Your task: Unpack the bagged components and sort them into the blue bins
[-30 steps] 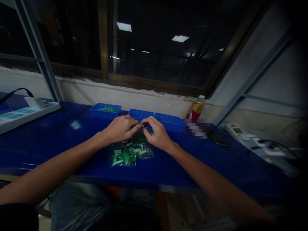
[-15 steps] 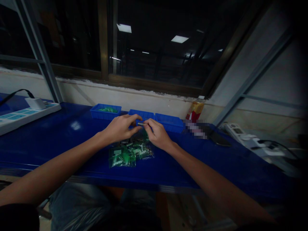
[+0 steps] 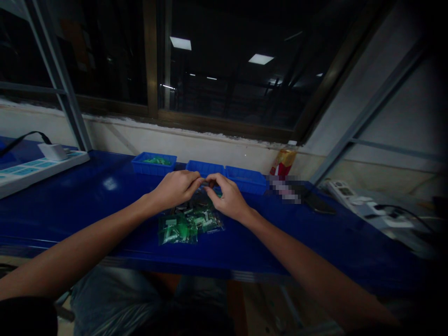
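Above the middle of the blue table, both of my hands meet fingertip to fingertip. My left hand (image 3: 177, 187) is closed, its thumb and forefinger pinching a small grey strip-like piece (image 3: 204, 182), mostly hidden by the fingers. My right hand (image 3: 229, 197) curves around the other end, with a gap between its thumb and forefinger. Just below lie green-tinted clear plastic bags (image 3: 178, 227) with small pale and metallic parts inside. Several dark small pieces (image 3: 200, 203) lie beyond the bags, partly covered by my hands.
Along the back stand a blue bin (image 3: 154, 169) with green contents and two more blue bins (image 3: 247, 179). A white power strip (image 3: 42, 169) lies at left. To the right are a red-and-yellow bottle (image 3: 284, 163), a dark phone-like object (image 3: 320, 204) and another plugged strip (image 3: 381, 210).
My left fingers have closed from an open curve onto the small grey piece. My right thumb and forefinger, which pinched it before, have parted. Bags and bins stay put.
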`<state>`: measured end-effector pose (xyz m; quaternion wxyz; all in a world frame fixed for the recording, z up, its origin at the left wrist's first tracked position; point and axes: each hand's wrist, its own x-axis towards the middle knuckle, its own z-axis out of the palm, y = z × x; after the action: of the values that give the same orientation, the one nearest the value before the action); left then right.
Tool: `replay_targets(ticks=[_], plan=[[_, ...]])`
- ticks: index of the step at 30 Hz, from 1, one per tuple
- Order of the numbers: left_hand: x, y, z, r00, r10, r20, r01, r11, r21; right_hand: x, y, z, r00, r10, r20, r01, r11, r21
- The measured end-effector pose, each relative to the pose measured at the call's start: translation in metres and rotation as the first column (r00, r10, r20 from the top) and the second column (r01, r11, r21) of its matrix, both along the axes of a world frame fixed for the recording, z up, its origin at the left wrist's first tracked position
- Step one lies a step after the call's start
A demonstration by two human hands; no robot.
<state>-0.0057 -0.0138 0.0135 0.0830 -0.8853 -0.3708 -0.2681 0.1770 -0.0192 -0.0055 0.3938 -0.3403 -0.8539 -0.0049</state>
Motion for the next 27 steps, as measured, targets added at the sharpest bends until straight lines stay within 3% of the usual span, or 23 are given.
replay_targets(ticks=[10, 27], plan=[[-0.0006, -0.0006, -0.0015, 0.979, -0.091, 0.180, 0.100, 0.994, -0.039, 0.0016, 0.0051, 0.0004, 0.998, -0.056, -0.032, 0.056, 0.998, -0.004], [0.0006, -0.0004, -0.0012, 0.985, -0.069, 0.160, 0.069, 0.998, 0.006, -0.0004, 0.0018, -0.0004, 0.995, -0.032, -0.089, 0.034, 0.999, 0.014]])
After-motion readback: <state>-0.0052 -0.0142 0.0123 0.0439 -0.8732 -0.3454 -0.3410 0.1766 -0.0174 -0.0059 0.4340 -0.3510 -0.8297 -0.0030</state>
